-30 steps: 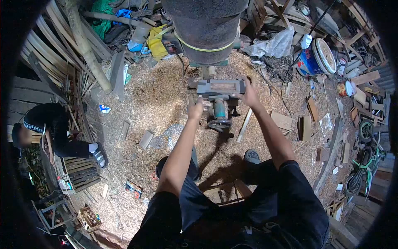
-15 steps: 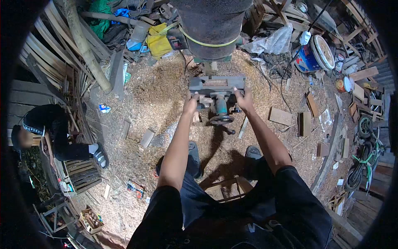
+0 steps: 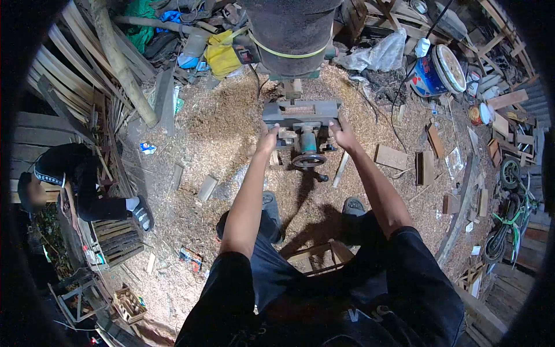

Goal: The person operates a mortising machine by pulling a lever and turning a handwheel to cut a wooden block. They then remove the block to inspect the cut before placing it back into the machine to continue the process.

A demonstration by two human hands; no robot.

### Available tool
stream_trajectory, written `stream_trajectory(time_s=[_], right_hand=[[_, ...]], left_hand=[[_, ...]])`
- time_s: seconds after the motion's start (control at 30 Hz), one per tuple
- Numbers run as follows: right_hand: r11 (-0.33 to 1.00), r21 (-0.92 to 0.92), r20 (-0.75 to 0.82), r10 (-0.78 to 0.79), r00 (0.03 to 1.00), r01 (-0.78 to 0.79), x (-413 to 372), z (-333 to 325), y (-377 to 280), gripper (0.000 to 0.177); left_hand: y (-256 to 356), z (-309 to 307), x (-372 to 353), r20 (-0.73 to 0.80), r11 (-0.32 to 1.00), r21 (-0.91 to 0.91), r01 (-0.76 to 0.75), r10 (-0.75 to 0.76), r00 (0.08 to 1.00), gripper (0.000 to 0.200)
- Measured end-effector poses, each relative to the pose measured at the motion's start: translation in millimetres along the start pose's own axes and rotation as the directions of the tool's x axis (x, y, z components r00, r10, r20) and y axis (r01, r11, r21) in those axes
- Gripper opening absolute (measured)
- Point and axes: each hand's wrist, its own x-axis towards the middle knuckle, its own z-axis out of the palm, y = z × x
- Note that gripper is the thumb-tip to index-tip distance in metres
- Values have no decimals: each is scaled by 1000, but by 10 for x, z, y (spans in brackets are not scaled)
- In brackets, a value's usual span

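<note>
A dark, flat wooden block [image 3: 328,110] with a rectangular slot cut in it lies across the machine's small work table. My left hand [image 3: 267,139] grips its left end, thumb along the near edge. At the other end my right hand [image 3: 344,135] holds it the same way; the fingers of both hands are partly hidden beyond the block. Just below, between my hands, are the machine's green post [image 3: 308,139] and a round handwheel [image 3: 309,161]. Beyond the block stands a large dark cylindrical body [image 3: 292,34] with a yellow band around it.
Wood shavings [image 3: 214,124] cover the ground. Several wood offcuts [image 3: 391,157] lie to the right, near a paint bucket [image 3: 450,69] and cable. A seated person [image 3: 69,179] is at the left. A small wooden frame [image 3: 318,257] sits between my legs; a green motorbike [image 3: 511,214] is far right.
The view has shifted slightly, and the machine and block appear a little higher. Both hands keep their hold on the block's ends. The seated person's head has moved slightly.
</note>
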Motion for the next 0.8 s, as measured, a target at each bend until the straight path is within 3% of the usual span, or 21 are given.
stream_trajectory(time_s=[0.03, 0.13, 0.23, 0.27, 0.4, 0.5, 0.6, 0.63, 0.7, 0.8], right_hand=[[994, -109, 26, -2, 1000, 5, 5, -38, -80, 45], [829, -488, -34, 295, 955, -273, -116, -131, -290, 47], [891, -254, 51, 400, 915, -376, -415, -147, -632, 48], [845, -392, -104, 351, 931, -363, -503, 45, -224, 47], [912, -296, -34, 288, 957, -285, -782, 380, -329, 53], [944, -213, -125, 230, 965, -253, -721, 391, -367, 54], [948, -133, -242, 253, 937, -290, -498, 324, -217, 51], [947, -53, -243, 295, 924, -316, -386, 302, -32, 50], [942, 13, -205, 330, 921, -334, -301, 198, -350, 50], [947, 133, -137, 311, 940, -294, -133, 131, -485, 54]], left_hand=[[-72, 57, 59, -17, 999, 38, 20, -20, 1000, 80], [47, 354, -177, 26, 989, 99, 106, -109, 994, 80], [-176, 536, -215, 113, 973, 122, 197, -210, 971, 70], [-534, 576, -50, 144, 964, 116, 240, -255, 956, 70], [-806, 545, 35, 200, 948, -16, 317, -308, 930, 72], [-163, 385, -186, -118, 972, -120, 200, -214, 970, 76], [385, 81, -243, -348, 976, -200, 90, -156, 924, 80], [100, -40, 4, -260, 973, -210, 98, -152, 954, 80], [-385, -226, 425, -78, 967, -225, 117, -137, 987, 79], [-246, -155, 368, -37, 953, -284, 110, -125, 991, 73]])
